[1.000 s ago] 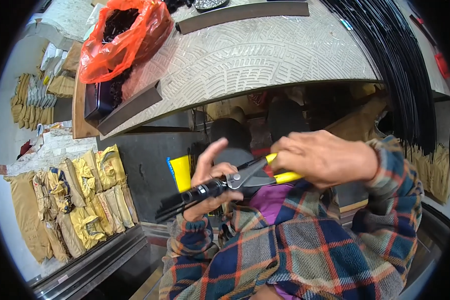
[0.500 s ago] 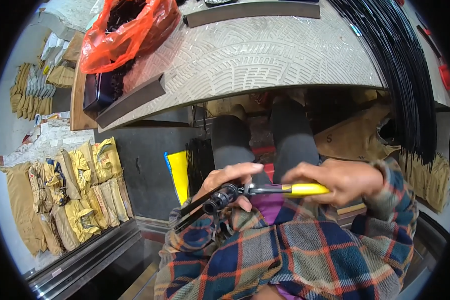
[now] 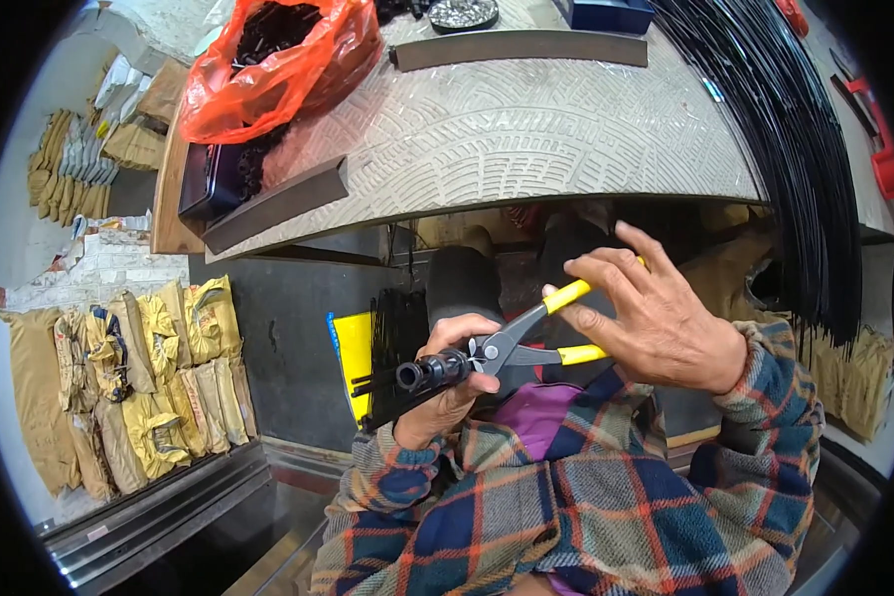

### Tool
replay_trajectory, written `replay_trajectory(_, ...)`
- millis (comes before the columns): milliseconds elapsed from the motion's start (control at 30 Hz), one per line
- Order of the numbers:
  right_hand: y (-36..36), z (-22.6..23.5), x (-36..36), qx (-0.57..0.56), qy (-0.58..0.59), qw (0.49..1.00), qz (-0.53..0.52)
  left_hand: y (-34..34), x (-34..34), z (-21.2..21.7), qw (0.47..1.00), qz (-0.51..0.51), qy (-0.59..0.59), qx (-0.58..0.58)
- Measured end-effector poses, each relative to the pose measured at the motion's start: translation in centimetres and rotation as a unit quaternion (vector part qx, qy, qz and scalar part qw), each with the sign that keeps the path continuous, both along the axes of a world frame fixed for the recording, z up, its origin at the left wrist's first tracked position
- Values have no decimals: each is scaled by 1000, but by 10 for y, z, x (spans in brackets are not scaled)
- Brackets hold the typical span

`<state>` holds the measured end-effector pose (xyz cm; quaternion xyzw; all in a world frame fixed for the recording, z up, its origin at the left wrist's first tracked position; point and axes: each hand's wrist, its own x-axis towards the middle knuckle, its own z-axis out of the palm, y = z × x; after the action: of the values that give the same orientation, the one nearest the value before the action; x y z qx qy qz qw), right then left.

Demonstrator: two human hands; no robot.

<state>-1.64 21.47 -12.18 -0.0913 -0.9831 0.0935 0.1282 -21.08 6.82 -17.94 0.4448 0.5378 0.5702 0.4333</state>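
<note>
Your left hand (image 3: 447,397) grips a black tube (image 3: 429,373), seemingly steadying it; your right hand (image 3: 656,323) squeezes yellow-handled pliers (image 3: 526,343) onto it

Even, soft daylight fills the scene, brightest on the pale ribbed tabletop (image 3: 526,129) above the grip, which looks slightly washed out. Under that top lies deep shadow, so the space just behind the yellow-handled pliers (image 3: 526,343) is dark and hard to read. The translucent orange plastic bag (image 3: 278,60) up and left of the grip carries small glossy highlights. Focus is sharp at the centre; straight edges bow strongly toward the rim, which ends in a black circular vignette.
</note>
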Motion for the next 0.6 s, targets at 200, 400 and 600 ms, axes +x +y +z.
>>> replay_trajectory(200,-19,-39,0,-42,59,996,-44,6,2,-5,998,37,-49,-7)
replay_trajectory(400,1,-1,4,-266,-71,961,33,11,-3,4,999,11,-47,-23)
replay_trajectory(600,10,-14,13,-840,-203,496,79,22,-9,19,998,-46,-52,10)
